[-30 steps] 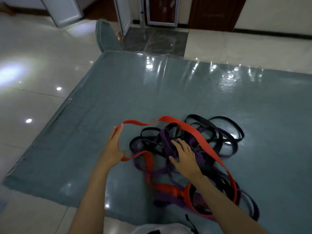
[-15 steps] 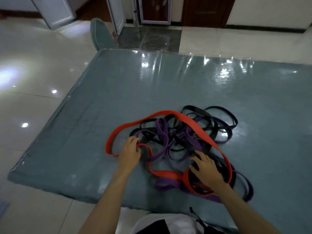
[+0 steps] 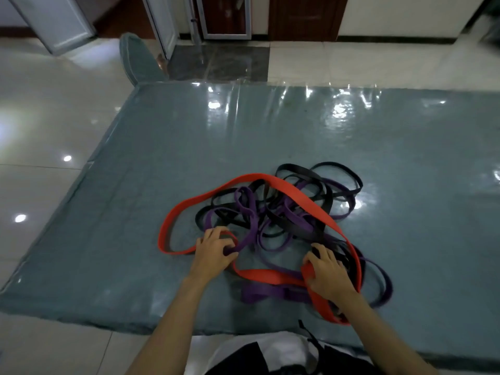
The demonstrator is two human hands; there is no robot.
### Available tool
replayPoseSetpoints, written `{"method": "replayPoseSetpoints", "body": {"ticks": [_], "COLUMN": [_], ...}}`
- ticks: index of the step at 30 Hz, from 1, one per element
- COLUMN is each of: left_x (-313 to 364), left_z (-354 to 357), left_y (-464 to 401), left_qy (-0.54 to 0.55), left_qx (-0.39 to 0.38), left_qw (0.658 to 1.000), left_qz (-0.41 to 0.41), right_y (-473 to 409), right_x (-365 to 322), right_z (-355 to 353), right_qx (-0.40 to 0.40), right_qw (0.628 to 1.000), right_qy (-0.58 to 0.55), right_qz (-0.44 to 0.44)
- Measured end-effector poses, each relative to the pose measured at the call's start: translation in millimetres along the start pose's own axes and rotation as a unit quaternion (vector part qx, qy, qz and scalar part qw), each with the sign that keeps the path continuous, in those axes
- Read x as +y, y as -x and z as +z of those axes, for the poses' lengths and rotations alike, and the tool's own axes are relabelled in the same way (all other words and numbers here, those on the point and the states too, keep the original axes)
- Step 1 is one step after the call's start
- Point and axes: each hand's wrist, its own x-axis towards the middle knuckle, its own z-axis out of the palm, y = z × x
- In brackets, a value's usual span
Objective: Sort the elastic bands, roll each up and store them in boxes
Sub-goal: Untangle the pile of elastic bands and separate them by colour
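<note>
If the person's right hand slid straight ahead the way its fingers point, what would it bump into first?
Probably the tangled black elastic bands lying just beyond the right hand; purple bands are woven among them, so which comes first is uncertain.

Dim, bluish indoor light, white glare streaks on the glossy teal plastic-covered mat (image 3: 270, 136), bright lamp reflections on the shiny pale floor tiles (image 3: 40, 125), wide-angle bending at edges, slightly soft focus

One red band (image 3: 286, 189) loops around the heap as a single wide strip. The purple bands (image 3: 244, 212) and the black bands (image 3: 328, 201) are several of each, too tangled for an exact count. Two hands are on the heap, the left hand (image 3: 213, 249) and the right hand (image 3: 328, 274). One teal mat (image 3: 167, 147) lies beneath.
</note>
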Motion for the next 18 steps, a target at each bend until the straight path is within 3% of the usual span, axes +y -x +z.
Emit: {"method": "replayPoseSetpoints", "body": {"ticks": [3,6,10,13,15,18], "left_x": [-2,-5,-26,-47,-58,-72], "left_z": [-13,-31,-58,-72,-77,-76], "left_y": [10,14,20,24,27,33], "left_qy": [0.058,0.17,0.322,0.347,0.364,0.396], "left_qx": [0.13,0.232,0.29,0.323,0.336,0.351], "left_qw": [0.99,0.955,0.88,0.852,0.838,0.81], "left_qz": [-0.013,-0.075,-0.196,-0.222,-0.227,-0.252], "right_y": [4,0,-6,-9,-13,-28], "right_x": [5,9,8,2,-5,-23], "right_z": [4,0,-8,-12,-14,-16], "right_qx": [-0.007,-0.008,-0.013,0.059,0.079,0.001], "right_qw": [1.0,1.0,0.999,0.997,0.997,0.995], "right_qy": [-0.01,-0.017,-0.019,0.012,0.024,0.022], "right_qz": [0.005,0.013,0.04,0.049,0.009,-0.094]}}
